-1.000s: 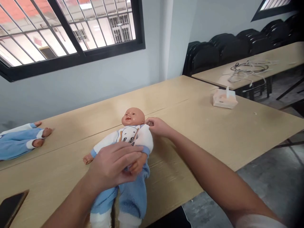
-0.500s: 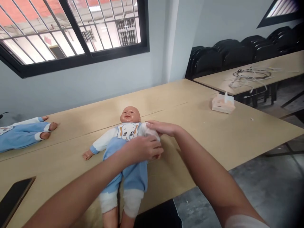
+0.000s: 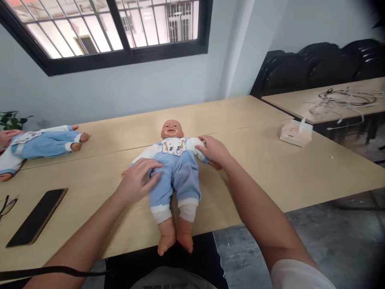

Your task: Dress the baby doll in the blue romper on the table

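Observation:
A baby doll (image 3: 185,172) lies on its back on the table, its feet at the near edge. It wears blue overalls with an elephant face on the bib and white sleeves. My right hand (image 3: 215,150) curves over the doll's sleeve on the right, thumb and fingers on the cloth; the doll's hand shows just beneath. On the other side, my left hand (image 3: 138,178) is open beside the doll's waist, its fingertips at the blue cloth, with thumb and fingers apart. It partly hides the doll's other arm.
Another doll in blue (image 3: 46,144) lies at the left. Nearer are a dark phone (image 3: 37,216) and glasses (image 3: 8,205). A tissue box (image 3: 296,133) stands at the right. Tangled cables (image 3: 345,100) lie on the farther table, with stacked black chairs (image 3: 288,74) behind.
My left hand has moved left from the doll's right-side sleeve to its waist and opened. My right hand stays at that sleeve. The view has shifted, showing the doll's feet and the glasses.

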Tool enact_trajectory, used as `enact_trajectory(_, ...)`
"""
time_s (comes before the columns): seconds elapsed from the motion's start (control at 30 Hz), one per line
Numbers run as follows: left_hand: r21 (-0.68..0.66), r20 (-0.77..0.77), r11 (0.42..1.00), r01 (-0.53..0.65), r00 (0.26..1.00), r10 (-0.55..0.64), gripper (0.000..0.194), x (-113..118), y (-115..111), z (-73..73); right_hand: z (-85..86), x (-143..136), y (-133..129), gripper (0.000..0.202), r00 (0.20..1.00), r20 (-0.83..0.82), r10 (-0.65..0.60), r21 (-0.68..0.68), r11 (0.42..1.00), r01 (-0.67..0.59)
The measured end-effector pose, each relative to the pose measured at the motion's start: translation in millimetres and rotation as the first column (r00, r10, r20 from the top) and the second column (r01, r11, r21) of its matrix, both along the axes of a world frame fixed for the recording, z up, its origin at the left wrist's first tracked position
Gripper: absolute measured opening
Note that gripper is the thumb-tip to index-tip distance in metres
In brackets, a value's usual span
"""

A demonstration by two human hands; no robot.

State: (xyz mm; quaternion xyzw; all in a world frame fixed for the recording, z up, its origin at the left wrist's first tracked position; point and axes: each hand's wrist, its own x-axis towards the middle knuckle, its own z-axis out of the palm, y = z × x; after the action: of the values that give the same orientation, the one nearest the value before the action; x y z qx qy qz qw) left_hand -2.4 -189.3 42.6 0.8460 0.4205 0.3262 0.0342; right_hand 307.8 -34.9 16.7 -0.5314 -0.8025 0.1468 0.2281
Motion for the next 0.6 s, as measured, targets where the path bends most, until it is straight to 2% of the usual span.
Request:
enact_trajectory(0.1,-0.089,0.068,0.973,-0.211,0.974,0.217,0.008,-35,-53,-27.9,21.9,-15,-45,0.041,0.998,0.055,-0.008,0.175,0.985,-0.002)
enact_trajectory(0.17,-0.188,0.075,0.938,-0.292,0.948,0.31,0.007,-43,-86,-44.6,31.5,-30,-98,0.037,0.995,0.008,0.1,0.193,0.976,-0.1)
enact_trajectory(0.2,-0.236,0.071,0.924,-0.301,0.943,0.326,0.009,-42,-99,-51.3,33.2,-38,-128,0.033,0.977,-0.003,0.211,0.175,0.963,-0.208)
enact_trajectory(0.23,-0.276,0.067,0.914,-0.297,0.943,0.327,0.01,-39,-110,-56.9,32.5,-46,-160,0.027,0.935,0.001,0.355,0.142,0.925,-0.351)
enact_trajectory(0.27,-0.313,0.061,0.907,-0.282,0.947,0.316,0.011,-34,-118,-61.4,29.8,-53,-190,0.025,0.868,0.023,0.497,0.11,0.861,-0.496)
enact_trajectory(0.3,-0.341,0.057,0.902,-0.266,0.951,0.303,0.011,-28,-123,-65.3,25.3,-60,-216,0.025,0.807,0.049,0.589,0.09,0.802,-0.591)
enact_trajectory(0.33,-0.357,0.052,0.897,-0.259,0.954,0.296,0.012,-21,-126,-68.6,19.7,-66,-238,0.023,0.769,0.079,0.634,0.084,0.765,-0.639)
enact_trajectory(0.37,-0.361,0.046,0.894,-0.265,0.952,0.301,0.013,-15,-127,-71.6,13.6,-71,-254,0.022,0.768,0.123,0.629,0.103,0.761,-0.64)
enact_trajectory(0.43,-0.337,0.032,0.889,-0.311,0.94,0.341,0.014,-6,-123,-77.3,2.3,-79,-271,0.021,0.805,0.211,0.555,0.163,0.792,-0.589)
enact_trajectory(0.5,-0.297,0.023,0.882,-0.366,0.921,0.39,0.013,-1,-117,-82.4,-5.6,-84,-274,0.018,0.835,0.276,0.476,0.224,0.813,-0.537)
enact_trajectory(0.6,-0.267,0.017,0.873,-0.408,0.904,0.427,0.01,1,-109,-86.9,-11.2,-89,-271,0.006,0.835,0.317,0.45,0.266,0.803,-0.533)
